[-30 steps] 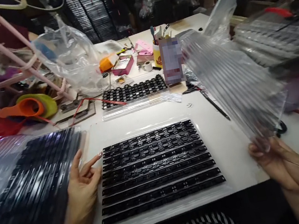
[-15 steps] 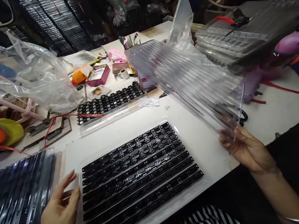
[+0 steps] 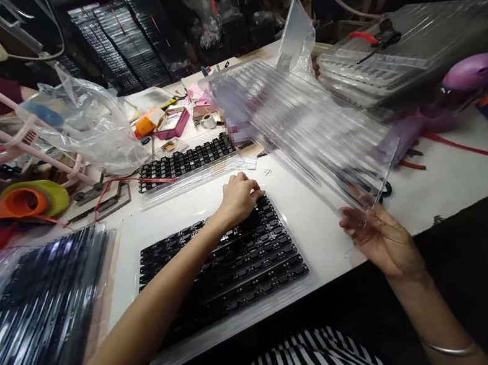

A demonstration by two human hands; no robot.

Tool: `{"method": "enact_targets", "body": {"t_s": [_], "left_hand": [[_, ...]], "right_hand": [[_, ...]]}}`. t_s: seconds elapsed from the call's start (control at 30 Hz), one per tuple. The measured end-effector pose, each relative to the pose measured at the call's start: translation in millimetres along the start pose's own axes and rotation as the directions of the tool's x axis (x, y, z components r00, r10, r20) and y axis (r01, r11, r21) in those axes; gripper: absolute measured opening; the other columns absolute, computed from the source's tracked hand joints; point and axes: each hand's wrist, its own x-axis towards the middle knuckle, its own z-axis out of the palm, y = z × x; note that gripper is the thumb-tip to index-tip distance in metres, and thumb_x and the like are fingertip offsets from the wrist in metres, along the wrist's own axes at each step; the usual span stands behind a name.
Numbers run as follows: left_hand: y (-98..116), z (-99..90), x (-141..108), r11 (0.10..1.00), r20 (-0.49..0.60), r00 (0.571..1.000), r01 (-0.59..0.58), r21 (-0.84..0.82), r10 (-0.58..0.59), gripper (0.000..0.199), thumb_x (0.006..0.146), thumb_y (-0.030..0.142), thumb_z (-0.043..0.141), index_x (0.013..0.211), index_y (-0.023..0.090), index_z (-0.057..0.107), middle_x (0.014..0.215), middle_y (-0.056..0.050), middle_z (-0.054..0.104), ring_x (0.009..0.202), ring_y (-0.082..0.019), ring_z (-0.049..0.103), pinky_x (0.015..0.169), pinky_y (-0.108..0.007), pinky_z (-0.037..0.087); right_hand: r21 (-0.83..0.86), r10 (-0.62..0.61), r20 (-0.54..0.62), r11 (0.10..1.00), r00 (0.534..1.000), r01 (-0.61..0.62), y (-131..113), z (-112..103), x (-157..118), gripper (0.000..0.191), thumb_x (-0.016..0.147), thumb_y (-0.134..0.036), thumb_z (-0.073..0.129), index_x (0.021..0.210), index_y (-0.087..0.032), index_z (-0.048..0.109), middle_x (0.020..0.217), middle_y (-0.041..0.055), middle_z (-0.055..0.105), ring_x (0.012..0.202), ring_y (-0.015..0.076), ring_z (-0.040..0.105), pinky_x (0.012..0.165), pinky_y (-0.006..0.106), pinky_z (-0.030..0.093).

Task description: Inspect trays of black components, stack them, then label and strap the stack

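No legible writing or brand; one patch behind the raised tray is blurred out.

Left hand (image 3: 239, 196): arm stretched across the filled tray (image 3: 220, 262), fingers curled together on its far right corner, touching the topmost black strips. Whether they pinch anything cannot be told.

Right hand (image 3: 379, 237): palm up, fingers pinching the near edge of a clear ribbed tray (image 3: 305, 127), held tilted above the worktop (image 3: 438, 186), blurred by motion.

Filled tray lies flat at the near edge of the white worktop, rows of black strips in it. Second smaller tray of black parts (image 3: 186, 161) lies beyond it. Stack of dark trays (image 3: 26, 315) to the left; clear tray stack (image 3: 393, 62) far right. Crumpled plastic bag (image 3: 83, 129), orange and green tape rolls (image 3: 23, 202), pink tin (image 3: 174, 122). Room dim, cluttered, black stacks behind.
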Motion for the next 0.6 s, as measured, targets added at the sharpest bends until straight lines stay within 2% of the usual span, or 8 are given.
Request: {"method": "enact_targets", "body": {"t_s": [0.1, 0.2, 0.33, 0.43, 0.5, 0.6], "left_hand": [[-8.4, 2.9, 7.5, 0.999, 0.035, 0.999, 0.012, -0.035, -0.01, 0.026, 0.081, 0.04, 0.057, 0.076, 0.017, 0.069, 0.087, -0.009, 0.055, 0.087, -0.026, 0.05, 0.076, -0.041, 0.041], [-11.9, 1.9, 9.8, 0.997, 0.05, 0.999, 0.023, -0.075, -0.019, 0.021, 0.079, 0.034, 0.059, 0.073, 0.017, 0.069, 0.082, -0.008, 0.054, 0.082, -0.023, 0.051, 0.074, -0.038, 0.042], [-10.5, 6.2, 11.8, 0.99, 0.033, 0.999, 0.044, -0.136, -0.04, 0.012, 0.075, 0.024, 0.062, 0.067, 0.016, 0.068, 0.079, -0.007, 0.053, 0.079, -0.022, 0.052, 0.076, -0.037, 0.042], [-8.2, 6.3, 11.9, 0.976, -0.003, 0.999, 0.046, -0.212, -0.047, 0.009, 0.072, 0.023, 0.065, 0.067, 0.015, 0.067, 0.08, -0.007, 0.055, 0.078, -0.021, 0.053, 0.076, -0.037, 0.043], [-7.3, -2.8, 7.5, 0.958, -0.044, 0.998, 0.039, -0.284, -0.054, 0.011, 0.074, 0.024, 0.063, 0.072, 0.014, 0.067, 0.084, -0.007, 0.059, 0.08, -0.02, 0.055, 0.077, -0.036, 0.044], [-10.3, -34.2, -16.0, 0.897, -0.144, 0.983, 0.041, -0.44, -0.116, 0.023, 0.084, 0.03, 0.049, 0.086, 0.013, 0.065, 0.091, -0.009, 0.063, 0.083, -0.019, 0.058, 0.076, -0.035, 0.046]], "right_hand": [[0.016, -0.004, 0.02, 1.0, 1.0, 0.003, -0.1, 0.2, 1.2, 0.028, 0.081, -0.028, 0.062, 0.107, -0.033, 0.057, 0.094, -0.0005, 0.072, 0.08, 0.015, 0.068, 0.067, 0.026, 0.053], [0.017, -0.002, 0.043, 1.0, 0.999, 0.001, -1.0, 0.6, 2.9, 0.03, 0.081, -0.027, 0.061, 0.111, -0.033, 0.055, 0.094, 0.0002, 0.072, 0.081, 0.016, 0.068, 0.068, 0.028, 0.054], [0.024, 0.002, 0.068, 1.0, 0.998, -0.003, -2.0, 2.3, 3.5, 0.031, 0.08, -0.028, 0.063, 0.109, -0.033, 0.055, 0.095, 0.0009, 0.072, 0.081, 0.0144, 0.068, 0.067, 0.024, 0.052], [0.008, -0.007, 0.066, 1.0, 0.998, 0.007, -2.1, 3.5, 2.9, 0.029, 0.078, -0.03, 0.065, 0.106, -0.032, 0.056, 0.094, 0.0013, 0.072, 0.079, 0.014, 0.068, 0.067, 0.023, 0.051], [-0.023, -0.014, 0.073, 1.0, 0.997, 0.016, -2.9, 3.9, 1.6, 0.032, 0.077, -0.032, 0.065, 0.108, -0.033, 0.055, 0.094, 0.0009, 0.072, 0.079, 0.0147, 0.068, 0.067, 0.024, 0.051], [-0.105, -0.021, 0.098, 0.994, 0.995, 0.032, -7.0, 6.1, -2.7, 0.035, 0.078, -0.031, 0.064, 0.111, -0.031, 0.053, 0.091, 0.0017, 0.073, 0.076, 0.0169, 0.068, 0.063, 0.026, 0.051]]}}
